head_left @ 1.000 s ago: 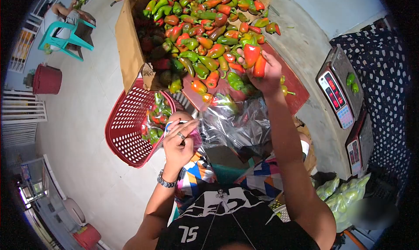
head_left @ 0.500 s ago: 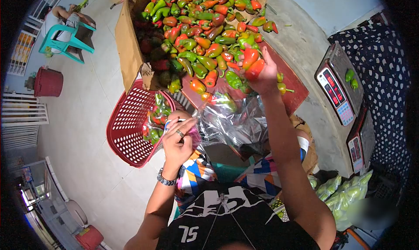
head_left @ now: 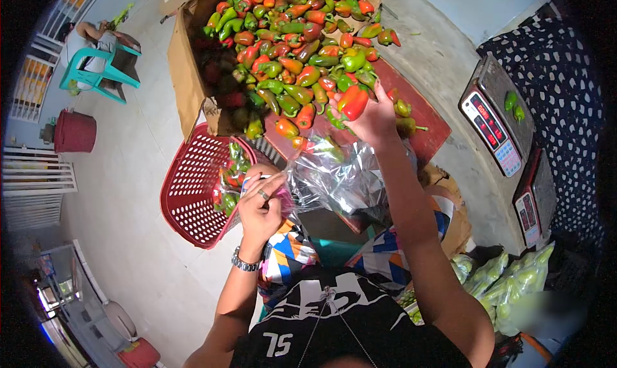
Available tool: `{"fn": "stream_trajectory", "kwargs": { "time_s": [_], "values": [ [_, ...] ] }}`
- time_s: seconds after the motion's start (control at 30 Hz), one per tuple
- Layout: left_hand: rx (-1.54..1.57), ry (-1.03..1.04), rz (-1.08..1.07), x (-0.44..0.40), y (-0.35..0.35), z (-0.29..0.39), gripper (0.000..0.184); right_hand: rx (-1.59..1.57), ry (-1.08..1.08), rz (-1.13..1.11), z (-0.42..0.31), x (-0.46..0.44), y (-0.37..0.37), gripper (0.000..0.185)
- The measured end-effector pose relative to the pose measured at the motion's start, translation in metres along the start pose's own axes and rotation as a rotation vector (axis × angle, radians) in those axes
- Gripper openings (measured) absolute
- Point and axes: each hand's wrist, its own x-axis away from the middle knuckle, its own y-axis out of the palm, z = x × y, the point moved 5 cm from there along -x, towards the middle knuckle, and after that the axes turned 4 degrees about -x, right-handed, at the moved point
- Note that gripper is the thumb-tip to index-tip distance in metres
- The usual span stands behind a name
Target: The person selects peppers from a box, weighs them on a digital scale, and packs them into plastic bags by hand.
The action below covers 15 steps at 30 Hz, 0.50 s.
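Note:
My right hand (head_left: 375,125) is closed around a shiny red pepper (head_left: 353,103), above the near edge of a heap of red and green peppers (head_left: 302,53). My left hand (head_left: 260,209) pinches the left edge of a clear plastic bag (head_left: 350,182), which spreads over my lap and the front of a red board (head_left: 424,121). A few peppers show through or beside the bag's upper part. Several peppers lie on the board to the right of my right hand.
A torn cardboard box (head_left: 186,79) surrounds the heap's left side. Below it a red perforated basket (head_left: 193,198) holds bagged peppers (head_left: 229,182). Digital scales (head_left: 493,133) stand at the right, one bearing two green peppers. Someone sits on a teal chair (head_left: 96,69).
My right hand has moved slightly left and down, and the red pepper in it has turned. The left hand keeps its pinch on the bag. The view has shifted a little.

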Motion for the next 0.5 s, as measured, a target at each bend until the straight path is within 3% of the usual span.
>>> {"fn": "stream_trajectory", "kwargs": {
  "time_s": [0.1, 0.2, 0.27, 0.33, 0.4, 0.5],
  "values": [
    [0.000, 0.010, -0.007, 0.000, 0.001, 0.003, 0.046, 0.070, 0.203, -0.255, -0.013, 0.010, -0.024, 0.052],
    [0.004, 0.008, -0.016, -0.001, 0.003, 0.005, 0.045, 0.438, 0.023, 0.020, -0.015, 0.061, 0.018, 0.036],
    [0.010, 0.008, -0.029, -0.002, 0.004, 0.003, 0.045, 0.523, -0.136, 0.115, -0.039, 0.083, 0.021, 0.035],
    [0.016, -0.014, -0.036, -0.001, 0.006, 0.002, 0.045, 0.645, -0.296, 0.227, -0.081, 0.113, 0.019, 0.034],
    [-0.003, -0.016, -0.047, -0.003, 0.006, 0.005, 0.044, 0.504, -0.323, 0.499, -0.149, 0.151, -0.007, 0.030],
    [-0.029, -0.012, -0.043, -0.003, 0.005, 0.005, 0.045, 0.661, -0.589, 0.577, -0.235, 0.219, 0.005, 0.025]
  ]
}}
